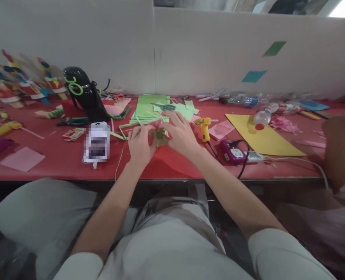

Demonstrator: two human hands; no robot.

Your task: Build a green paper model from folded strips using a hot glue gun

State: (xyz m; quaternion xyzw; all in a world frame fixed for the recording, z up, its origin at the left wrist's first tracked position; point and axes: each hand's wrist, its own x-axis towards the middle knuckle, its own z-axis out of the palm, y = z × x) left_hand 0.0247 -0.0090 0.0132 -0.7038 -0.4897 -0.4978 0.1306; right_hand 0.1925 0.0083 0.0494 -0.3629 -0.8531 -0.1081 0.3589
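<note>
Fingers half curled, the left hand and right hand pinched pink paper at twelve o'clock; a rightward swing could have knocked the glue gun at the hands' three o'clock.

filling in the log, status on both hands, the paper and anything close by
Left hand, right hand together at pink paper and green paper; exact grip unclear. Green strips just beyond. Yellow glue gun close on the right.

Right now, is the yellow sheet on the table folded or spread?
Spread: the yellow sheet lies flat, straight edges and no fold showing; a clear bottle overlaps its far side.
</note>
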